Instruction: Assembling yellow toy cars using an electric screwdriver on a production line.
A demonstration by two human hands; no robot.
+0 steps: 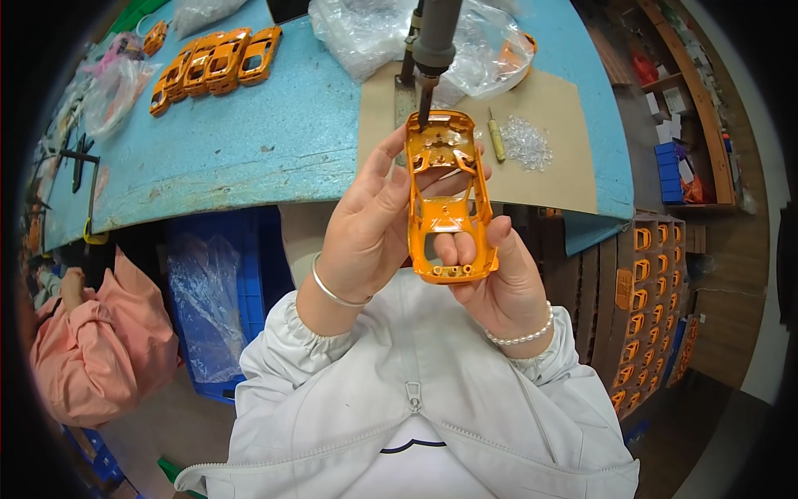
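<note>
An orange toy car body shell (445, 214) is held up between both hands, its hollow underside facing me. My left hand (370, 212) grips its left side, thumb along the edge. My right hand (507, 266) holds the near end, with fingertips showing through an opening in the shell. Over the far end stands a dark vertical tool (436, 41), its narrow tip (425, 108) overlapping the shell's far left corner; whether they touch I cannot tell. Just right of the shell lie a small yellow-handled hand tool (496, 140) and a pile of small clear plastic pieces (526, 144).
Several orange car shells (224, 60) stand in a row on the blue table (274, 133). Clear plastic bags (357, 33) lie behind the tool. At right is a rack of orange shells (648, 308). A person in a pink top (108, 349) sits at left beside a blue crate (262, 274).
</note>
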